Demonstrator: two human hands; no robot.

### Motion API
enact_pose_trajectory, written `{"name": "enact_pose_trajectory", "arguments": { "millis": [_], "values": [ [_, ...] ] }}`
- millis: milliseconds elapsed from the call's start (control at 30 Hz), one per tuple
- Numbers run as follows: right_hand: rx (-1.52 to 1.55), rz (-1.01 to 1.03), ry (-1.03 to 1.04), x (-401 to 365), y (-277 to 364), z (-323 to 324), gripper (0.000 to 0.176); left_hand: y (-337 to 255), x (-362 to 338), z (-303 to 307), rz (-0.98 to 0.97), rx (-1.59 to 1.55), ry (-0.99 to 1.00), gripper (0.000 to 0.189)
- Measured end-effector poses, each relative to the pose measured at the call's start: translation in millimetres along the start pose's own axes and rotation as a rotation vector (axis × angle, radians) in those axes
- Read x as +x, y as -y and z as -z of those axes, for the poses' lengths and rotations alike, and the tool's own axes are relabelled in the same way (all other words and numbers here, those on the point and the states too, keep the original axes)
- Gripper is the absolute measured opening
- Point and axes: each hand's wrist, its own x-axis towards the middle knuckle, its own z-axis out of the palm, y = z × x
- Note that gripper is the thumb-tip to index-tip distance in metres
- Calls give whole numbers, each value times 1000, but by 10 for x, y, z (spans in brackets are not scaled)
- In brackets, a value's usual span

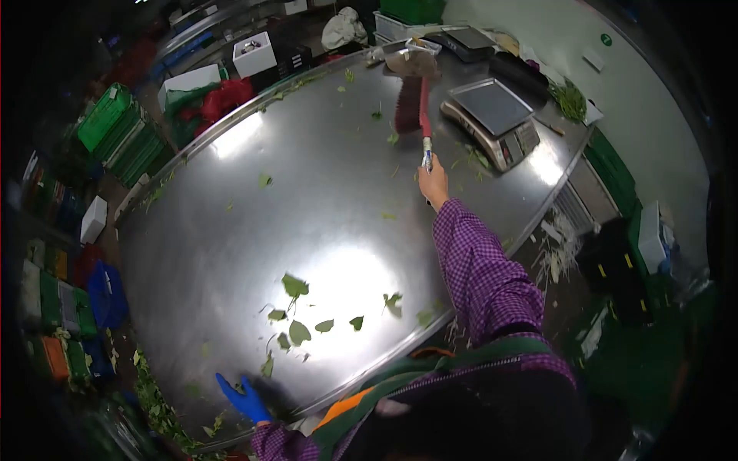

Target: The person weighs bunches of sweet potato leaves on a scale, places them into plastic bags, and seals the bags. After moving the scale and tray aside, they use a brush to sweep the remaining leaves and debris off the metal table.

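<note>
My right hand (433,183) is closed round the handle of a brush (411,106) with a red back and dark bristles, stretched out toward the far side of the steel table (254,207). A digital scale (492,115) stands just right of the brush. In a blue glove, my left hand (244,398) is low over the near left part of the table, thumb and fingers apart, with a small bit of green by the palm. Loose green leaves (300,333) lie between the hands, and smaller scraps are scattered farther off.
Green crates (123,134) are stacked beyond the left edge, with a blue basket (107,296) below. A white foam box (254,54) stands behind the table. Greens (569,100) lie at the far right corner, near a second scale (465,42). Leaves heap along the lower left edge.
</note>
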Motion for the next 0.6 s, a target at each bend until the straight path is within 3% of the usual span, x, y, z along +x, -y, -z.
{"name": "enact_pose_trajectory", "arguments": {
  "millis": [33,100,200,300,367,500,567,600],
  "values": [
    [15,12,13,412,-107,12,49,-415,-138,-176,6,6,-22,59],
    [-73,-69,-38,1120,-346,-51,42,-1081,-394,-472,-83,4,132,71],
    [-36,-68,22,1808,-628,-163,37,-1568,-782,-862,-62,13,246,71],
    [-200,21,250,1951,-814,-300,47,-1847,-921,-1202,0,-31,274,70],
    [-70,266,452,1879,-917,-157,52,-1958,-807,-1506,26,-74,264,69],
    [109,271,467,1855,-717,-412,55,-2515,-305,-2178,-47,-142,289,63],
    [111,-9,362,1997,-396,-449,53,-2693,-56,-2571,-103,-149,273,61],
    [110,-5,362,2163,-388,-545,53,-2727,33,-2784,-103,-189,265,62]
  ]
}}
